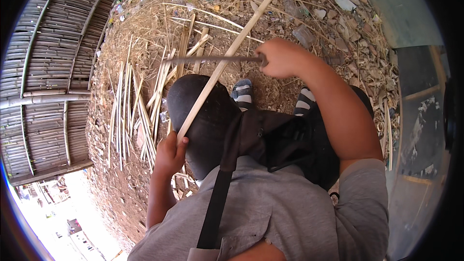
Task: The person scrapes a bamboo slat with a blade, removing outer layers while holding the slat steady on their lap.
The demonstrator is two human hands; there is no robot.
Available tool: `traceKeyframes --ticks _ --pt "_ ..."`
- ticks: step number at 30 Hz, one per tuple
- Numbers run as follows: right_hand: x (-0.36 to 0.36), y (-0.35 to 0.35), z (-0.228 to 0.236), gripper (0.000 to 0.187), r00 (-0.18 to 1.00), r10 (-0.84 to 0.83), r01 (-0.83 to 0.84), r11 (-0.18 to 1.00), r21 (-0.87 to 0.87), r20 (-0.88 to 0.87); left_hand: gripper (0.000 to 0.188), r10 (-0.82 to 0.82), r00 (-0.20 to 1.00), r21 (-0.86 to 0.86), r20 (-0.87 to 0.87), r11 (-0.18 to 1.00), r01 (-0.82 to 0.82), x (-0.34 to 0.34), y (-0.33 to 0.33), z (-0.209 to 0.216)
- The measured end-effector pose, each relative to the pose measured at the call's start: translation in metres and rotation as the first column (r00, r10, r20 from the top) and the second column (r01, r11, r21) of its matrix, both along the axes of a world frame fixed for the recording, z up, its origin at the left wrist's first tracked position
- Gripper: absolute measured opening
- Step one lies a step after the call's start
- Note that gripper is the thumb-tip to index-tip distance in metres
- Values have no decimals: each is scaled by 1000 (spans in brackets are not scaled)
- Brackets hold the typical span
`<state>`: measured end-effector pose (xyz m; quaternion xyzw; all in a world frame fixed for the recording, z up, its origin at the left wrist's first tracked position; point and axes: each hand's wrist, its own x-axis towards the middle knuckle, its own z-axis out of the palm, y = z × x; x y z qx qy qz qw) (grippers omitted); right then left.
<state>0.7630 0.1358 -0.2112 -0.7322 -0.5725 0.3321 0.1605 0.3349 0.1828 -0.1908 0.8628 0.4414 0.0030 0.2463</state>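
Observation:
A long, pale split-bamboo strip [208,89] slants from my left hand, over my dark-clothed left knee, toward the far side. My left hand [169,153] is closed around its near end, thumb on top. In my right hand [282,58], closed in a fist, is the handle of a long, dark, narrow knife [195,60]. Its blade, seen almost edge-on, points left and crosses the strip beyond my knee. Whether blade and strip touch, I cannot tell. Most of the handle is hidden by my fingers.
Several split bamboo strips [126,108] lie heaped on the ground to the left. A bamboo-slat panel [50,34] stands at far left, dark sheet panels [421,130] at right. Rubble, straw and a clear plastic container [303,36] lie beyond my sandalled feet [243,93].

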Motion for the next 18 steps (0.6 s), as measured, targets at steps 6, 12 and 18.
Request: traceKeyframes --ticks 6,12,18 --pt "41 -1 -7 46 998 -62 63 997 -33 12 39 -22 996 8 83 1000 21 -2 3 -7" --pt "6 -1 -3 44 992 -7 12 999 -41 123 38 32 999 -100 18 994 -30 5 2 10" --pt "36 -6 -7 38 996 63 -60 997 -49 67 38 -6 1000 -60 -7 998 6 -3 8 0"
